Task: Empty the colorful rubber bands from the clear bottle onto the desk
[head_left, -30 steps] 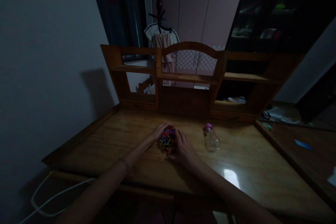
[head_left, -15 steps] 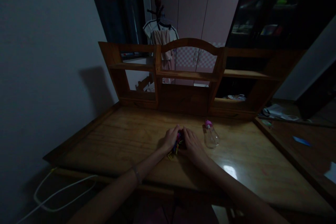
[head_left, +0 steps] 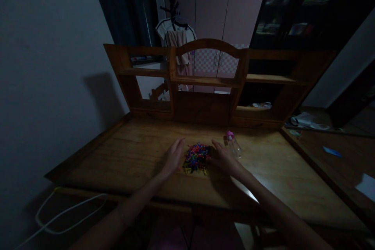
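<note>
A heap of small multicoloured pieces [head_left: 197,159] lies on the wooden desk [head_left: 131,156] in front of me; it is too dark to tell their kind. My left hand [head_left: 173,158] is just left of the heap, fingers stretched out and holding nothing. On the heap's right side is my right hand [head_left: 224,159], its fingers apart; its lower fingers reach the edge of the pieces. Partly behind that hand there is a clear bottle [head_left: 235,147] with a pink top.
A wooden shelf unit [head_left: 205,81] runs along the desk's back edge. A wall [head_left: 58,86] borders the left side. At the front left hangs a white cable [head_left: 67,213]. To the right, a lower brown surface [head_left: 316,164] carries a blue item [head_left: 332,152] and papers.
My hands have parted, left hand to the left and right hand to the right. The multicoloured heap that was cupped between them now lies uncovered and spread wider. The view has shifted slightly.
</note>
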The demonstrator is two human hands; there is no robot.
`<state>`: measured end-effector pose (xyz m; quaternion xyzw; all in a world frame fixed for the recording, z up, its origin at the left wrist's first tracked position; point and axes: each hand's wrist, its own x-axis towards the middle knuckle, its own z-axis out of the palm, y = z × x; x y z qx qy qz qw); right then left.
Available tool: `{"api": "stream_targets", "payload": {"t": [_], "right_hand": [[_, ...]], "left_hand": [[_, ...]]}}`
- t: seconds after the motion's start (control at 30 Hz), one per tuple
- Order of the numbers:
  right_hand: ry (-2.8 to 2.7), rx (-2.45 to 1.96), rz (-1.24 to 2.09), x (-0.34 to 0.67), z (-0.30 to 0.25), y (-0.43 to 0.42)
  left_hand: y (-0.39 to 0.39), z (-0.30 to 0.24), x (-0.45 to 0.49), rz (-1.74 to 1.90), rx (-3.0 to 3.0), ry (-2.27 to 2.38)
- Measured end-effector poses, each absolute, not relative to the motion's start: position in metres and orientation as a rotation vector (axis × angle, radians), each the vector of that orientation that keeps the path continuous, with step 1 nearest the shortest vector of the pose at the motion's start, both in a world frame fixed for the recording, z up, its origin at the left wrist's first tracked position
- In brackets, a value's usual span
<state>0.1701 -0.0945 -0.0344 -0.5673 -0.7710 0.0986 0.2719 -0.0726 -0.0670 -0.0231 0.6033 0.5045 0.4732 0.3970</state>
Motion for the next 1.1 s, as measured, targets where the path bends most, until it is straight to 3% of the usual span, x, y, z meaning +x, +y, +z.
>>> {"api": "stream_targets", "payload": {"t": [0.23,0.4,0.7,0.87,1.1], "right_hand": [[-2.063,-1.498,0.204,0.178,-0.017,-0.098],[-1.987,-1.473,0.198,0.175,-0.01,-0.1],[-1.917,-1.312,0.206,0.174,0.004,-0.117],[-1.979,-1.292,0.141,0.173,0.018,-0.139],[-2.417,-1.198,0.402,0.125,0.014,-0.186]], "left_hand": [[-0.134,-0.033,-0.115,0.994,2.109,1.523],[-0.126,-0.034,-0.112,0.885,2.293,1.418],[-0.098,-0.014,-0.066,0.774,2.257,0.976],[-0.103,-0.01,-0.082,0.803,2.242,1.086],[-0.096,-0.014,-0.118,0.774,2.27,1.195]]}}
